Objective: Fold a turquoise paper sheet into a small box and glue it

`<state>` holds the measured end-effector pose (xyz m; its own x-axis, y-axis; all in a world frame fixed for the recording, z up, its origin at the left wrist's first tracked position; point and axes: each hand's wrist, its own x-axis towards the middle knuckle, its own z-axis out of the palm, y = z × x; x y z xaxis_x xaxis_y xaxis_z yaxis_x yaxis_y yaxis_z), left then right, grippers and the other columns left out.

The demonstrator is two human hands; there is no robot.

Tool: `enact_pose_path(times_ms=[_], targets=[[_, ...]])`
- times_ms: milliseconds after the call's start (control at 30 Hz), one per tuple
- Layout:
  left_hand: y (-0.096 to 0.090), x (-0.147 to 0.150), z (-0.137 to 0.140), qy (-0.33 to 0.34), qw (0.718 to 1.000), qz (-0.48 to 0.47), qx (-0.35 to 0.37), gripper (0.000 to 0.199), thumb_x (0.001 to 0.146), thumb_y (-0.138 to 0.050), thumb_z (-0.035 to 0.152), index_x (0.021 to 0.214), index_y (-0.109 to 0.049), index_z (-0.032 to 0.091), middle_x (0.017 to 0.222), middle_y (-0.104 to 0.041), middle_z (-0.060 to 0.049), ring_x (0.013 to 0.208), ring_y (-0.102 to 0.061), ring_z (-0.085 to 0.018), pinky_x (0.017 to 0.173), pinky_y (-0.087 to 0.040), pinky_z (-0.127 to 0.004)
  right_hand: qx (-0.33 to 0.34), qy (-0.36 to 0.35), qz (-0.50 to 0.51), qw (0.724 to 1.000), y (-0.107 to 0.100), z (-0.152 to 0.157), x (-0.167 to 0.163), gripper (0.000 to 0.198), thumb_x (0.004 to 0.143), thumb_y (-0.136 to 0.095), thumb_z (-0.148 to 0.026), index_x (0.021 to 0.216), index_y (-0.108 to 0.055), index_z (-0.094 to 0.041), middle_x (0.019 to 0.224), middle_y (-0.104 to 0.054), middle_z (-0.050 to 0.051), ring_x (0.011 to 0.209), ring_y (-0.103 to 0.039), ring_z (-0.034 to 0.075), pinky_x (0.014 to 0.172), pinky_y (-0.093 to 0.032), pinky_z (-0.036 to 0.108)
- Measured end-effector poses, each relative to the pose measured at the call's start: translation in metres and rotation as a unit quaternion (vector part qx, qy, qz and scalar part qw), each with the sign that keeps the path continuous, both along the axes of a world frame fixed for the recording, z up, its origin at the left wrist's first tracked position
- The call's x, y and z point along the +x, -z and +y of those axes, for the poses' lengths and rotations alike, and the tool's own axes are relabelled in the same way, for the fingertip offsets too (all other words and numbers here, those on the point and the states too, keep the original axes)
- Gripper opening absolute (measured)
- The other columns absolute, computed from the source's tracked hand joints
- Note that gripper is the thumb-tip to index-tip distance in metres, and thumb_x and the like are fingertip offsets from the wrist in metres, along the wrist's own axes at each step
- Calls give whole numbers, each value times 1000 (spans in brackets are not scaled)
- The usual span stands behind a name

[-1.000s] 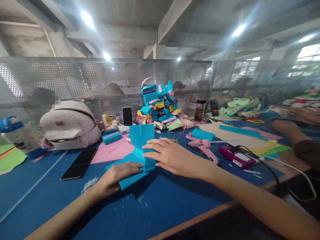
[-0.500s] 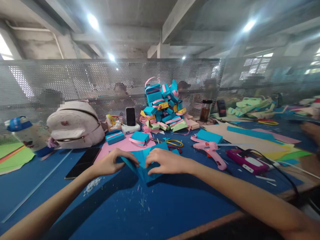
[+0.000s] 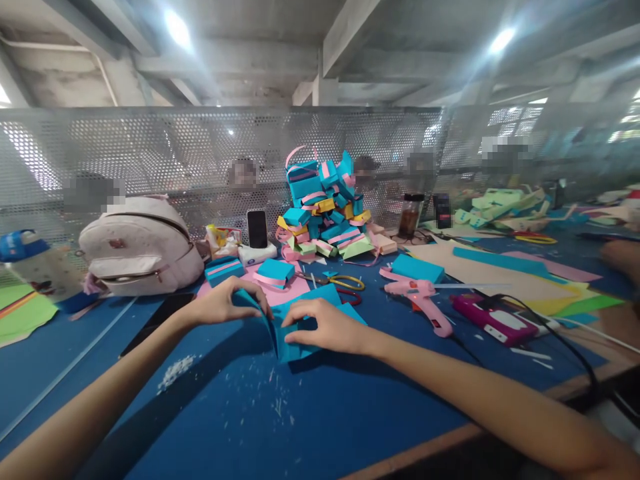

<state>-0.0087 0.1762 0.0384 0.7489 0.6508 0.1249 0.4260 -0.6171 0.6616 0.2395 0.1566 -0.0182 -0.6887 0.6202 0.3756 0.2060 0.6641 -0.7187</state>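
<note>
A creased sheet of blue paper (image 3: 325,303) stands partly raised off the table between my hands. My left hand (image 3: 227,303) grips its left flap, thumb and fingers closed about the edge. Over the right part lies my right hand (image 3: 323,323), its fingers curled onto the paper near the fold. Just beyond are scissors with yellow handles (image 3: 345,282) and a small blue paper box with a pink band (image 3: 275,273) on pink paper. To the right rests a pink glue gun (image 3: 417,297) with a clear glue stick, in front of another blue box (image 3: 417,268).
A heap of blue, yellow and pink paper boxes (image 3: 327,217) rises at the back. On the left are a white backpack (image 3: 140,250), a bottle (image 3: 45,273) and a dark phone (image 3: 155,323). A purple device (image 3: 493,320) with a cable sits at right, near coloured paper sheets (image 3: 465,273).
The left flap of the blue paper has been drawn more upright towards the right part. Both hands have shifted slightly left in view, and the camera has turned a little.
</note>
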Motion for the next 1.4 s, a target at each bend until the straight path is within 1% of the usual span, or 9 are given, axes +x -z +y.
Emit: enact_pose_path(times_ms=[200,400,733,1100,1233,1333,1400], targets=[[-2,6,0,-4,1000,-13,-7,13,85,-68,30,87,-74,19,88,-77,-6,85,-72,-18,81,-54,-30,10,11,25,1000,0,-1,-2,5,82,-72,-24,87,-73,-21,90,-72,2,85,-63,17,77,-47,30],[-4,10,0,-15,1000,-15,-5,14,85,-68,32,86,-75,19,88,-77,-5,84,-71,-18,81,-54,-29,16,16,49,999,-3,-4,-2,2,83,-71,-22,84,-73,-20,89,-71,2,82,-62,15,78,-46,29],[-4,13,4,-13,1000,-14,5,16,85,-68,31,87,-76,18,88,-77,-5,83,-70,-17,80,-54,-28,29,11,53,998,-4,-4,-1,3,83,-72,-22,85,-73,-20,88,-70,1,83,-63,15,78,-45,28],[-8,18,5,-30,999,9,10,16,83,-68,30,85,-75,17,87,-76,-5,79,-69,-17,77,-56,-28,33,15,60,998,-5,-4,0,4,83,-73,-23,84,-72,-20,88,-70,2,86,-64,17,80,-47,29],[-5,19,6,-65,997,-1,52,18,82,-69,34,89,-73,18,90,-75,-5,82,-69,-18,77,-55,-29,20,35,72,997,-1,-3,0,6,83,-72,-26,86,-72,-21,92,-72,3,88,-65,18,81,-48,31],[1,21,9,-130,983,-20,131,24,81,-69,37,96,-70,18,92,-74,-5,85,-68,-20,79,-54,-32,5,52,101,993,3,0,-1,9,83,-72,-28,88,-71,-21,95,-72,3,88,-65,18,80,-48,32],[5,23,12,-173,966,-43,189,28,80,-71,35,103,-66,19,99,-72,-5,92,-66,-21,85,-52,-35,-5,59,118,991,5,2,0,11,82,-72,-29,88,-71,-20,94,-72,3,88,-64,18,80,-48,32]])
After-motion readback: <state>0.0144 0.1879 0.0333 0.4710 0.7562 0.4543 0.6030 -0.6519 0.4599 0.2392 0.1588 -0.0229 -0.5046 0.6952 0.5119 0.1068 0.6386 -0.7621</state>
